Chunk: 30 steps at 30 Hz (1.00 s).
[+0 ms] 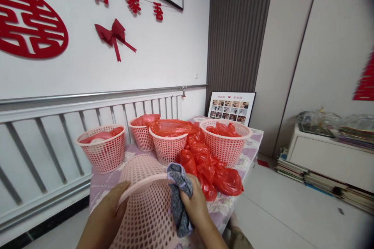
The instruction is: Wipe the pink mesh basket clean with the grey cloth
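Note:
A pink perforated plastic basket lies tipped at the near edge of the table, its rim facing me. My left hand grips the rim on the left, thumb on the near side. In my right hand is a bunched grey cloth with a pale purple edge, pressed against the right side of the rim. Behind it, red plastic bags lie heaped on the table, close to my right hand. The fingertips of both hands are partly hidden.
Several other pink baskets hold red bags: one at left, one at centre, one at right. All stand on a purple floral tablecloth. A white radiator runs along the left wall. A photo board leans behind the table.

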Motion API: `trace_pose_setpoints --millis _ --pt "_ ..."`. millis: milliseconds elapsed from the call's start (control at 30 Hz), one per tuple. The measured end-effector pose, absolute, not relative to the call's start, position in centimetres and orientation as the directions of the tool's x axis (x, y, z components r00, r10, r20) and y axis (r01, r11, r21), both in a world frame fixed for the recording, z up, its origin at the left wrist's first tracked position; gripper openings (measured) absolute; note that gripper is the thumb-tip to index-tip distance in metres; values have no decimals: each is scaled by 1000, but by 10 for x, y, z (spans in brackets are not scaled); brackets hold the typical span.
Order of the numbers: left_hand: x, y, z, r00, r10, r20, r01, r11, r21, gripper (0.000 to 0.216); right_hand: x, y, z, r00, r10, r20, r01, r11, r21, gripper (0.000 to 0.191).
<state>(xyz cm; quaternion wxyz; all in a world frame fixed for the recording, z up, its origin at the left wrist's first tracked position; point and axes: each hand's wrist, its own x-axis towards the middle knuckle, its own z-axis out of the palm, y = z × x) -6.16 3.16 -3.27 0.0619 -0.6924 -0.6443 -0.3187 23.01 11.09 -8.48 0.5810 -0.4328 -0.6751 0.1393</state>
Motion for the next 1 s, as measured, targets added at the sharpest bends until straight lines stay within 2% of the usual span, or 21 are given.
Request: trace_pose_setpoints --millis 167,300,600,700,800,1000 --pt "-52 38 -30 -9 857 515 952 -151 267 45 218 114 -36 -224 671 707 467 711 -526 54" --pt "-49 44 -31 38 860 509 956 -180 233 46 206 113 -27 -291 652 700 471 734 -489 52" --pt "-54 36 -41 26 836 548 965 -165 206 44 222 111 -81 11 776 630 420 569 -707 37" --pt "-57 35 -43 41 829 558 968 -170 182 45 228 107 -110 127 834 536 375 460 -805 31" --pt "-57 35 -43 43 840 541 970 -164 178 46 228 101 -142 225 880 417 306 343 -888 33" --pt "-55 35 -37 7 865 503 968 -132 213 46 215 85 -185 318 913 255 141 221 -965 38"
